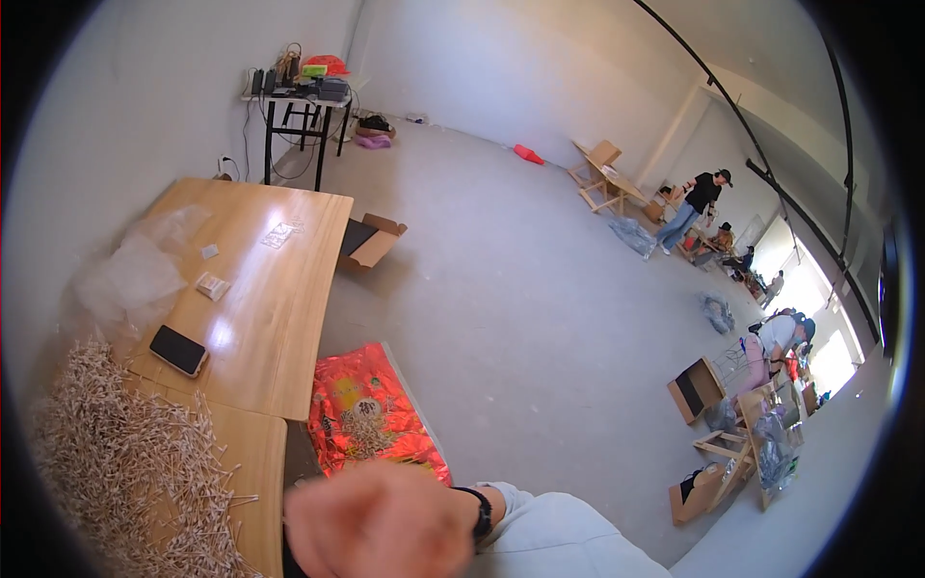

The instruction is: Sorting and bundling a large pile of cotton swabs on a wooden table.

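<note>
My right hand [381,525], in a pale sleeve [568,539] with a black wristband [479,511], is raised close in front at the lower middle. It is blurred, its fingers look curled, and anything within them is hidden. Behind it on the floor lies a shiny red-orange bag [409,424] with a small heap of thin sticks [366,431] on top. To the left, a large loose pile of thin sticks with pale tips, like cotton swabs [125,472], covers the near end of the wooden table [289,318]. My left hand does not show.
On the table lie a dark phone [178,350], a small white packet [213,286] and crumpled clear plastic [135,275]. An open cardboard box [378,243] sits beside it. A side table [308,99] holds equipment at the back. A person [696,207] stands far right; another [780,337] bends nearby.
</note>
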Available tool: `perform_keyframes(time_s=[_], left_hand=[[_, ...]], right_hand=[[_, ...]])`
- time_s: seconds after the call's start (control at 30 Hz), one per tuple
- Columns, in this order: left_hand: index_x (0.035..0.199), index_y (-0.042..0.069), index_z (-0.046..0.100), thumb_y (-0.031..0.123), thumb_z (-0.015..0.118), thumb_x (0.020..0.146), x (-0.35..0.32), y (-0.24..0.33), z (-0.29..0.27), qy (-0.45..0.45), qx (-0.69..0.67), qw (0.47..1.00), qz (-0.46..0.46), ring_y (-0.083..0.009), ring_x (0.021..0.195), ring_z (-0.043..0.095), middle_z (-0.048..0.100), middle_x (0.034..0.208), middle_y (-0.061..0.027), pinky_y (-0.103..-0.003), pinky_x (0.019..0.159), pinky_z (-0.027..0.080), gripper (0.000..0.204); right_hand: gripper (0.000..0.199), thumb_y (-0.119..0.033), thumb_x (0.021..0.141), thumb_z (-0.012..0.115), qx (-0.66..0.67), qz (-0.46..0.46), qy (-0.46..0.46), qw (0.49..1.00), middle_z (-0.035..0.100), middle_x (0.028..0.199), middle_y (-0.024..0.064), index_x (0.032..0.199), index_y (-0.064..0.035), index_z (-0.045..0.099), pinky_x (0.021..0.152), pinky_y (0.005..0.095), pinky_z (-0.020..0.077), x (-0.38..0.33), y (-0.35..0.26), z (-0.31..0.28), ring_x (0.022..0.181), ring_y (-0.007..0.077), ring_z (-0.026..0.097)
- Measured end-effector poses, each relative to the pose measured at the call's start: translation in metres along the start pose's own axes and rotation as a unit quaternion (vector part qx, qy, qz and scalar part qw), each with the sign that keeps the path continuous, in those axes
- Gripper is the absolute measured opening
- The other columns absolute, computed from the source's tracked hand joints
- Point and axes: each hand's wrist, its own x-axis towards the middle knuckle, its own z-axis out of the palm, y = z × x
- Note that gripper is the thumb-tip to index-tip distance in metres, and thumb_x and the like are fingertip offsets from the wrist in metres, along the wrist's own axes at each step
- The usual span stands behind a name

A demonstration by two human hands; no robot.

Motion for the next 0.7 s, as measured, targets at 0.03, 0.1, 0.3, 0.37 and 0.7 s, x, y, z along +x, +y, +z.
perform_keyframes(time_s=[0.03, 0.1, 0.3, 0.37, 0.7], left_hand=[[0.115, 0.003, 0.053, 0.029, 0.050, 0.088, 0.027, -0.036, 0.094, -0.036, 0.014, 0.999, -0.022, -0.0292, 0.096, 0.054, 0.058, 0.109, -0.0146, -0.038, 0.085, 0.042, 0.037], [0.116, 0.003, 0.053, 0.030, 0.050, 0.089, 0.016, -0.009, 0.068, -0.081, 0.057, 0.995, -0.013, -0.0288, 0.097, 0.054, 0.058, 0.110, -0.0144, -0.037, 0.085, 0.042, 0.038], [0.119, 0.003, 0.051, 0.031, 0.048, 0.090, 0.029, -0.079, -0.033, -0.170, 0.168, 0.971, 0.010, -0.0274, 0.099, 0.054, 0.057, 0.112, -0.0138, -0.036, 0.086, 0.042, 0.040], [0.119, 0.003, 0.050, 0.032, 0.048, 0.090, 0.033, -0.106, -0.046, -0.197, 0.205, 0.959, 0.016, -0.0269, 0.100, 0.054, 0.057, 0.113, -0.0135, -0.036, 0.087, 0.042, 0.041], [0.124, 0.004, 0.047, 0.034, 0.045, 0.091, 0.097, -0.212, -0.037, -0.364, 0.417, 0.833, 0.019, -0.0246, 0.103, 0.054, 0.055, 0.118, -0.0124, -0.034, 0.089, 0.042, 0.045]], right_hand=[[0.009, -0.008, 0.087, 0.052, 0.037, -0.011, -0.016, 0.999, 0.056, 0.082, 0.0046, 0.088, -0.0065, 0.061, 0.068, 0.0299, 0.0415, -0.004, -0.014, 0.005, 0.073, 0.0205, 0.051], [0.010, -0.010, 0.087, 0.054, 0.052, -0.087, -0.039, 0.994, 0.055, 0.085, 0.0063, 0.093, -0.0094, 0.063, 0.066, 0.0288, 0.0435, 0.014, -0.029, 0.033, 0.074, 0.0198, 0.053], [0.023, -0.010, 0.084, 0.062, 0.130, -0.243, -0.039, 0.960, 0.055, 0.088, 0.0107, 0.105, -0.0170, 0.067, 0.059, 0.0263, 0.0495, 0.018, -0.027, 0.088, 0.072, 0.0188, 0.059], [0.022, -0.009, 0.084, 0.062, 0.160, -0.245, -0.031, 0.956, 0.055, 0.087, 0.0105, 0.104, -0.0159, 0.068, 0.060, 0.0260, 0.0496, 0.016, -0.024, 0.101, 0.072, 0.0191, 0.059], [0.010, -0.009, 0.083, 0.063, 0.278, -0.230, -0.110, 0.926, 0.058, 0.083, 0.0096, 0.091, -0.0075, 0.069, 0.054, 0.0264, 0.0500, 0.013, -0.054, 0.117, 0.065, 0.0184, 0.060]])
